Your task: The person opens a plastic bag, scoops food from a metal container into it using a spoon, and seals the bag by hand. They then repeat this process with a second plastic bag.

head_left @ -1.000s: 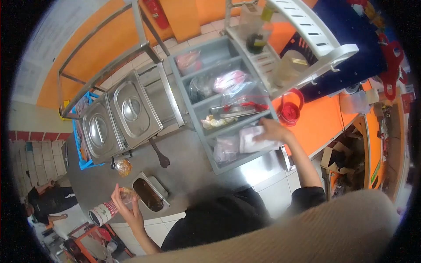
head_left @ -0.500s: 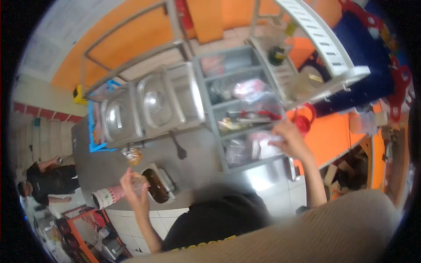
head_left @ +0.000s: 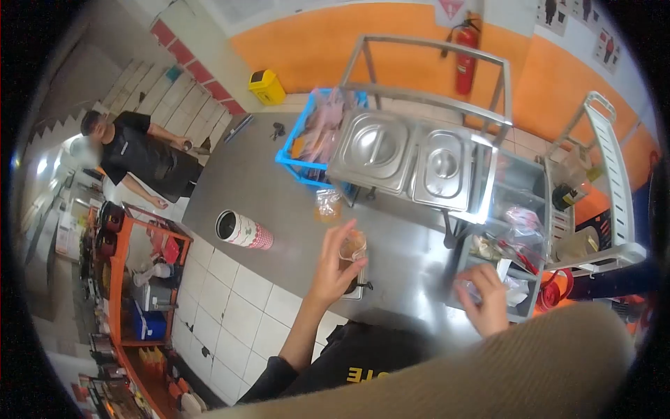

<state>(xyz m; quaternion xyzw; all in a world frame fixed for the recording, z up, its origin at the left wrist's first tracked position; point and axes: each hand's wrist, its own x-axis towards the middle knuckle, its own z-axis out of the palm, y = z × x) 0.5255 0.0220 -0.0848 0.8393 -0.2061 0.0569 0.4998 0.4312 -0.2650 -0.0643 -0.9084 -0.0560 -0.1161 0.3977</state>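
My left hand [head_left: 333, 271] is raised over the steel counter [head_left: 265, 188] and holds a small clear cup [head_left: 353, 247] with brown-orange contents between thumb and fingers. Just below it sits a rectangular sauce container [head_left: 357, 288], mostly hidden by the hand. My right hand [head_left: 486, 302] is at the near end of the grey divided bin [head_left: 525, 307], fingers pinched on a thin clear plastic bag [head_left: 468, 290]. The bin's compartments hold several bagged items [head_left: 520, 220].
Two lidded steel pans [head_left: 373, 143] [head_left: 443, 164] stand at the back beside a blue basket [head_left: 301, 162]. A patterned paper cup [head_left: 241, 229] and a small bag of orange food [head_left: 326, 204] sit on the counter. A white rack [head_left: 607, 174] stands right. A person in black [head_left: 136, 157] stands far left.
The view has swung left and rotated. My right hand has pulled back from the bin's bags toward me, now pinching clear plastic. My left hand still holds the small cup, now nearer the middle.
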